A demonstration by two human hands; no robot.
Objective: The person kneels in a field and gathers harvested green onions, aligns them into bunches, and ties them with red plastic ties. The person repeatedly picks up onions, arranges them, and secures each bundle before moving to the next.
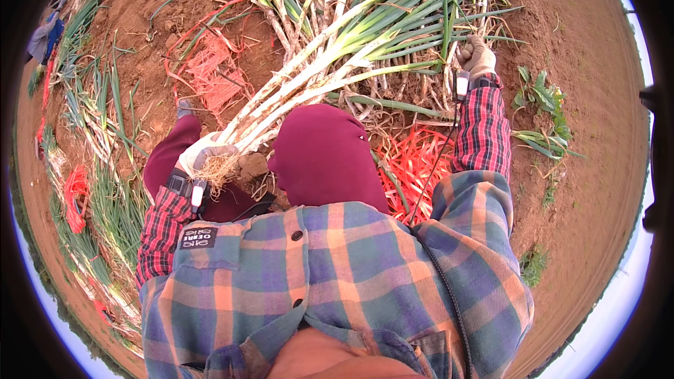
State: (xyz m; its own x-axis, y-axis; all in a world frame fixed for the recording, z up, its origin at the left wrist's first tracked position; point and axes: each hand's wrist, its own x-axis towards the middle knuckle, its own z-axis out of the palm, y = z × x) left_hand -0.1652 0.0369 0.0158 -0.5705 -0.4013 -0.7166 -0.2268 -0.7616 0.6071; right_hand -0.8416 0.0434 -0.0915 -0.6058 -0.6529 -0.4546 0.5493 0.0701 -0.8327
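Note:
My gloved left hand (202, 151) grips several long green onions (310, 76) by their white ends, just above the stringy roots (216, 171). Their green leaves fan out to the upper right, over a heap of more green onions (384, 84). At the right edge of that heap is my gloved right hand (478, 58), its fingers curled around what looks like a green onion stalk; the fingers partly hide it. My knee in maroon trousers (326, 152) rises between the two arms, below the held bunch.
Red plastic ties (416, 168) lie beside my knee, and a tangle of red twine (216, 73) is on the soil. A long row of green onions (113, 184) runs along the left. A person (46, 37) is at the far left. Leafy weeds (545, 97) grow at right.

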